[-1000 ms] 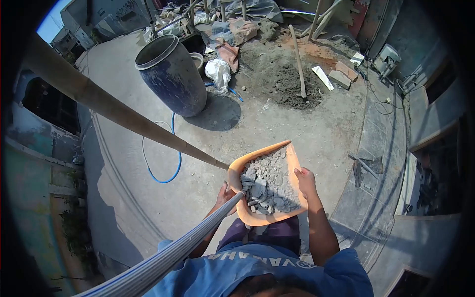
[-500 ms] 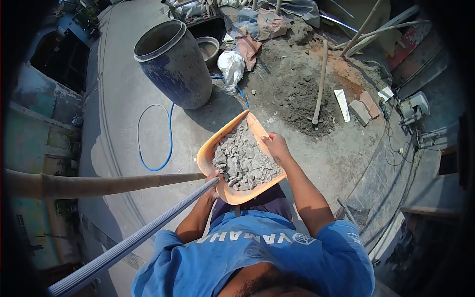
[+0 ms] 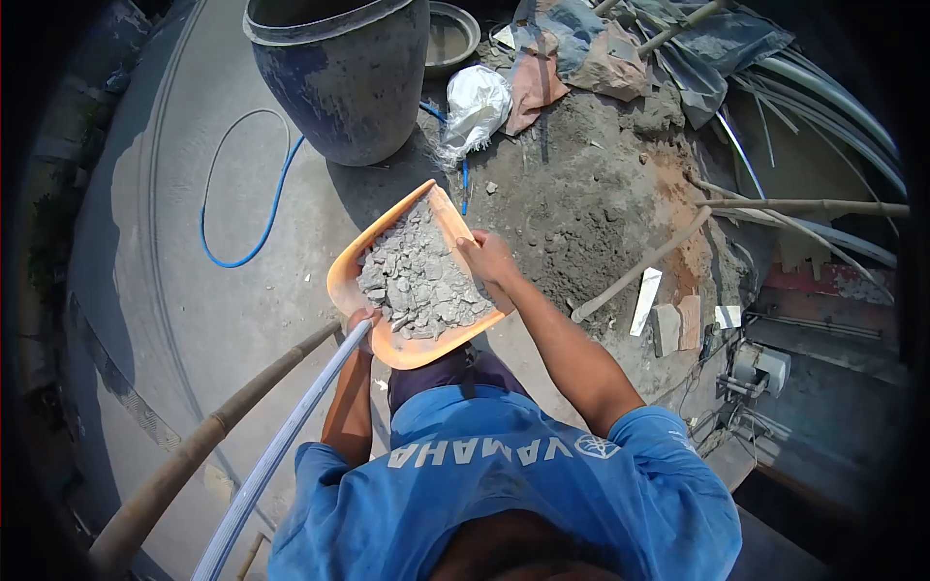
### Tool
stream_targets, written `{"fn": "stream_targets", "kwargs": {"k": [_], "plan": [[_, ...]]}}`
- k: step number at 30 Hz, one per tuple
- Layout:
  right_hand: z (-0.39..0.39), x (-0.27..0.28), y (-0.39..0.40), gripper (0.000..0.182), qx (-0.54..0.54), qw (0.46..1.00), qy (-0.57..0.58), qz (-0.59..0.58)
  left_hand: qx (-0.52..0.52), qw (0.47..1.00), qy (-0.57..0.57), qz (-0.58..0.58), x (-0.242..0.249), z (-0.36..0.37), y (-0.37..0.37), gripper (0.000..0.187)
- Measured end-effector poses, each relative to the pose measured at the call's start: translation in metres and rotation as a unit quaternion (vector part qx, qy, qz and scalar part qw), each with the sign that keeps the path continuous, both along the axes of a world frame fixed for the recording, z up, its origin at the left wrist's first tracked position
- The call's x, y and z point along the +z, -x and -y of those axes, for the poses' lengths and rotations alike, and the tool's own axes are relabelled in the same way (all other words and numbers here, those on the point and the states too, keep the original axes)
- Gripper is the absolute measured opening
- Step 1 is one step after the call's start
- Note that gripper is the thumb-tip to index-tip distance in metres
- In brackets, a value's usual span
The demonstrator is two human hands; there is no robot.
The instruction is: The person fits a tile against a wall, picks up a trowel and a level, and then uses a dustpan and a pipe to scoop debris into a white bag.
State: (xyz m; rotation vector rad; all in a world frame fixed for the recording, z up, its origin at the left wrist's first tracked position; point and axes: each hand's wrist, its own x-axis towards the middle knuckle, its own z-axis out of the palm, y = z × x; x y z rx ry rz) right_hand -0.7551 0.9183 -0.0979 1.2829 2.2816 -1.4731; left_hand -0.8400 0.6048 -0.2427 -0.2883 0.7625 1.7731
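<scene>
Orange pan (image 3: 441,218), scoop-shaped, held level above ground. Filled with grey broken rubble (image 3: 418,276), heaped to the rim. Open flat end points away from body.

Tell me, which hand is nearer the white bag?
Right. The right hand grips the pan rim on the side toward the white bag; the left hand holds the rim's near end, farther away.
</scene>
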Motion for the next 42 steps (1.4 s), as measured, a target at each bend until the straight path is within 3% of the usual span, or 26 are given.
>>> {"fn": "stream_targets", "kwargs": {"k": [1,2,4,6,8,10,11,14,15,17,18,19,21,22,23,25,26,29,30,31,32,33,36,37,42], "plan": [[-0.021,-0.004,0.012,0.039,0.034,0.999,0.000,0.009,0.005,0.999,-0.023,0.030,-0.002,-0.017,0.007,0.029],[-0.042,-0.006,0.025,0.038,0.068,0.998,-0.001,0.013,0.045,0.997,0.059,-0.014,-0.002,-0.035,0.007,0.030],[-0.090,-0.006,0.045,0.038,0.087,0.995,0.045,0.035,0.019,0.996,-0.070,0.053,-0.017,-0.067,0.026,0.023],[-0.146,-0.023,0.079,0.039,0.108,0.988,0.101,0.047,0.096,0.990,0.091,0.055,-0.001,-0.119,0.036,0.023],[-0.187,-0.044,0.092,0.038,0.128,0.975,0.183,0.004,0.107,0.988,0.089,0.071,-0.001,-0.146,0.038,0.031],[-0.222,-0.043,0.115,0.037,0.157,0.968,0.193,0.021,0.158,0.980,0.096,0.069,0.005,-0.188,0.044,0.033],[-0.239,-0.042,0.127,0.039,0.166,0.956,0.238,0.031,0.145,0.980,-0.028,0.133,-0.071,-0.168,0.036,0.040],[-0.290,-0.089,0.143,0.044,0.187,0.925,0.328,0.044,0.184,0.970,-0.009,0.156,-0.068,-0.216,0.033,0.046],[-0.310,-0.115,0.154,0.048,0.191,0.909,0.369,0.039,0.184,0.964,-0.098,0.167,-0.066,-0.236,0.037,0.048],[-0.354,-0.148,0.177,0.051,0.178,0.899,0.397,0.042,0.246,0.953,-0.095,0.150,-0.082,-0.268,0.030,0.051],[-0.375,-0.168,0.189,0.055,0.156,0.890,0.425,0.045,0.294,0.946,-0.011,0.139,-0.084,-0.286,0.027,0.030],[-0.399,-0.202,0.199,0.053,0.134,0.916,0.376,0.041,0.307,0.942,0.026,0.129,-0.094,-0.296,0.021,0.032],[-0.452,-0.297,0.219,0.055,0.223,0.967,0.115,0.048,0.325,0.935,0.068,0.125,-0.132,-0.315,0.019,0.034],[-0.475,-0.330,0.226,0.055,0.258,0.963,-0.064,0.039,0.323,0.933,-0.008,0.157,-0.154,-0.321,0.013,0.036],[-0.491,-0.363,0.235,0.056,0.285,0.927,-0.241,0.025,0.320,0.925,-0.085,0.185,-0.177,-0.326,0.009,0.038],[-0.515,-0.408,0.262,0.059,0.321,0.887,-0.333,-0.001,0.332,0.919,-0.071,0.199,-0.222,-0.334,-0.001,0.039],[-0.521,-0.424,0.277,0.063,0.377,0.841,-0.388,0.003,0.337,0.917,-0.062,0.206,-0.243,-0.338,-0.008,0.040],[-0.519,-0.473,0.307,0.076,0.413,0.769,-0.488,0.001,0.324,0.914,-0.075,0.231,-0.264,-0.365,0.007,0.044],[-0.526,-0.493,0.312,0.078,0.428,0.750,-0.504,-0.012,0.309,0.925,-0.072,0.208,-0.273,-0.375,0.007,0.049],[-0.531,-0.505,0.319,0.057,0.440,0.760,-0.478,-0.005,0.316,0.921,-0.068,0.217,-0.293,-0.377,0.000,0.049],[-0.553,-0.537,0.332,0.034,0.437,0.827,-0.354,0.010,0.314,0.923,-0.069,0.213,-0.312,-0.377,-0.006,0.046],[-0.556,-0.540,0.332,0.029,0.398,0.840,-0.368,-0.025,0.310,0.925,-0.071,0.206,-0.330,-0.378,-0.010,0.044],[-0.564,-0.516,0.333,0.029,0.327,0.866,-0.352,-0.141,0.286,0.928,-0.073,0.227,-0.358,-0.384,-0.006,0.040],[-0.568,-0.505,0.337,0.029,0.282,0.900,-0.314,-0.110,0.302,0.927,0.022,0.222,-0.358,-0.392,-0.004,0.040],[-0.592,-0.443,0.350,0.044,0.332,0.896,-0.271,-0.114,0.278,0.933,0.119,0.195,-0.364,-0.439,0.014,0.041]]}}
